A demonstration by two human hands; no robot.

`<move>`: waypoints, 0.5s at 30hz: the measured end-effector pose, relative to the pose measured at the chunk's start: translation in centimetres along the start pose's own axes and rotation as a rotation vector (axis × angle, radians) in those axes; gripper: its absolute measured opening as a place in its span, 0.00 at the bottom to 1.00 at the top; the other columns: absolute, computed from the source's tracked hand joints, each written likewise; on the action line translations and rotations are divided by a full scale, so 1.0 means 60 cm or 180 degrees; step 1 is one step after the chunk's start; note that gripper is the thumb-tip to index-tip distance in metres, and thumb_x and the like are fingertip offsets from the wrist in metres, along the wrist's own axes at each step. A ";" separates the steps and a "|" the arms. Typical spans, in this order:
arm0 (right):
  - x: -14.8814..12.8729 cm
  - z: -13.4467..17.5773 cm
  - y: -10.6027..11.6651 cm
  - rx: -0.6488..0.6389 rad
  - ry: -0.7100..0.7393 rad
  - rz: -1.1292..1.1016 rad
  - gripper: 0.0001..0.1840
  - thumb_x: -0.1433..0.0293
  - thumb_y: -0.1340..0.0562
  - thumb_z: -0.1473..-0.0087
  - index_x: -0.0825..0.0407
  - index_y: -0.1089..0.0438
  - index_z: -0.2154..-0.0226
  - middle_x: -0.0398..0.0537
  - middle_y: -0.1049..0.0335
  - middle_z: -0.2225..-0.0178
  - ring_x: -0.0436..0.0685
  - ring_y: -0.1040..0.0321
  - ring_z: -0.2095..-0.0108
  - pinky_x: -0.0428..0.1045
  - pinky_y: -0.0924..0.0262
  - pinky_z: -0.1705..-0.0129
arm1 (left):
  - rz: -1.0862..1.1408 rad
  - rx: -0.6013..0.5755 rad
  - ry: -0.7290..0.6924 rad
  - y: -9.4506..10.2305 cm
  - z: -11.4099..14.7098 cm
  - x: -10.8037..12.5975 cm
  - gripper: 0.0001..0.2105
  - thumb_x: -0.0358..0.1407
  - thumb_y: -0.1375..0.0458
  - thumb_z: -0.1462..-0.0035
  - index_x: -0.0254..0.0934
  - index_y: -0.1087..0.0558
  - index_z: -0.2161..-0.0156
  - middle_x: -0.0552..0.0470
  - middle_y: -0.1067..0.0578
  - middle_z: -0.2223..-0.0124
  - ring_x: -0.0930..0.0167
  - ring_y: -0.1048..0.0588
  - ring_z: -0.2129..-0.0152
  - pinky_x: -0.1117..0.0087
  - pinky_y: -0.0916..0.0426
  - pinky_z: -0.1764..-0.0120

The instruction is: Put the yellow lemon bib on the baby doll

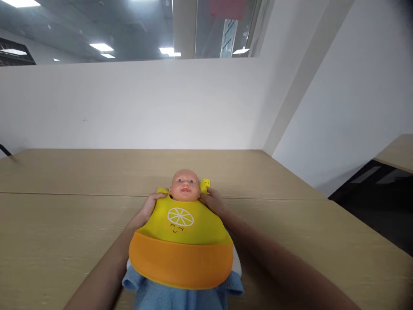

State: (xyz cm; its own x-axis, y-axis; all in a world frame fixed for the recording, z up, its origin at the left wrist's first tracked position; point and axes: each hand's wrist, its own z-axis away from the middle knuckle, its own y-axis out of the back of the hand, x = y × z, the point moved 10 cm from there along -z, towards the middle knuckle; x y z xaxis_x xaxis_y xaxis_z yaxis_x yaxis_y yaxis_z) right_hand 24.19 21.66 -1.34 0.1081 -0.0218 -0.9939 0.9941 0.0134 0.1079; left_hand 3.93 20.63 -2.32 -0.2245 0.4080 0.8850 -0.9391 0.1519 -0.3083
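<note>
While a bald baby doll (185, 183) faces the camera with its head toward the far side, a yellow bib (200, 219) covers its chest, fitted around the neck. The left hand (151, 206) grasps the bib's edge at the left of the neck, thumb on top, its other fingers largely hidden. At the right of the neck, the right hand (213, 201) grips the bib's strap, and a yellow strap end (207, 183) sticks out just beyond the fingertips. White lines draw a citrus slice (180, 217) above a small smiling face on the bib; its orange pocket (182, 266) hangs over blue clothing (180, 299) at the near side. Beneath everything spreads a wooden table (80, 224), meeting a white wall (135, 103) at its far edge.
</note>
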 end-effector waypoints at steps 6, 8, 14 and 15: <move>-0.018 -0.012 0.004 0.0218 0.0047 0.0366 0.10 0.63 0.39 0.58 0.54 0.31 0.76 0.45 0.30 0.76 0.57 0.34 0.70 0.48 0.44 0.71 | 0.0098 -0.0472 -0.0424 -0.010 -0.001 0.017 0.11 0.36 0.36 0.60 0.33 0.26 0.68 0.49 0.22 0.72 0.67 0.24 0.76 0.69 0.32 0.69; -0.022 -0.022 -0.006 0.0134 0.0179 0.0411 0.11 0.64 0.40 0.59 0.55 0.29 0.74 0.46 0.28 0.73 0.59 0.33 0.67 0.49 0.42 0.68 | 0.0125 -0.0530 -0.0445 -0.007 -0.006 0.016 0.11 0.36 0.35 0.60 0.33 0.26 0.68 0.49 0.22 0.72 0.67 0.24 0.76 0.69 0.32 0.68; -0.016 -0.054 -0.038 -0.0266 0.0317 0.0600 0.16 0.67 0.41 0.62 0.57 0.25 0.70 0.50 0.25 0.67 0.64 0.33 0.61 0.52 0.39 0.63 | 0.0245 -0.0569 -0.0476 -0.001 -0.016 0.011 0.13 0.38 0.33 0.61 0.32 0.25 0.70 0.49 0.22 0.72 0.66 0.25 0.76 0.67 0.34 0.68; -0.017 -0.056 -0.043 -0.0330 0.0329 0.0660 0.16 0.67 0.41 0.62 0.58 0.24 0.71 0.51 0.25 0.66 0.65 0.33 0.60 0.53 0.39 0.62 | 0.0276 -0.0577 -0.0501 -0.002 -0.016 0.012 0.12 0.37 0.33 0.62 0.33 0.25 0.70 0.49 0.22 0.72 0.66 0.25 0.76 0.68 0.34 0.68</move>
State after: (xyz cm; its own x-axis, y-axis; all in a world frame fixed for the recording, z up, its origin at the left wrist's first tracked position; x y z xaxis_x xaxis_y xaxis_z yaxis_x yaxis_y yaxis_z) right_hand 21.50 25.01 -0.69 0.3027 0.0943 -0.9484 0.9437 0.1096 0.3121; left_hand 4.11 21.78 -1.98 -0.3534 0.2834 0.8915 -0.8557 0.2872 -0.4305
